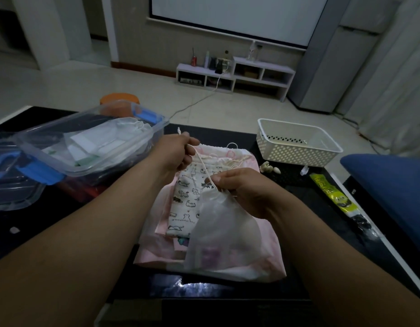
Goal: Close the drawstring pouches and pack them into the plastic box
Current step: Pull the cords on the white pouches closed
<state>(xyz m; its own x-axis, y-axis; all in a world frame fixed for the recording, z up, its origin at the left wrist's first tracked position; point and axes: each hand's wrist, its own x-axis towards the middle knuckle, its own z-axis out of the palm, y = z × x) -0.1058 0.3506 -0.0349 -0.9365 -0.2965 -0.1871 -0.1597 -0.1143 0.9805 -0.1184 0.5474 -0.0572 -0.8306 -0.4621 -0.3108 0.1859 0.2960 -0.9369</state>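
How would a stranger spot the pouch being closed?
On the black table, between the clear box and white basket, lies a pile of pouches. The right hand pinches one's neck; the left hand pulls its cord. That pouch is sheer white, its neighbours pink or cat-printed.

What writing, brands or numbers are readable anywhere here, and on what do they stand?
No text here reads clearly.
On the yellow-green packet: dark printed characters, too blurred to read.
On the cat-print pouch: tiny marks among the cats, too small to read.
On the red can on the far shelf: too small to read.
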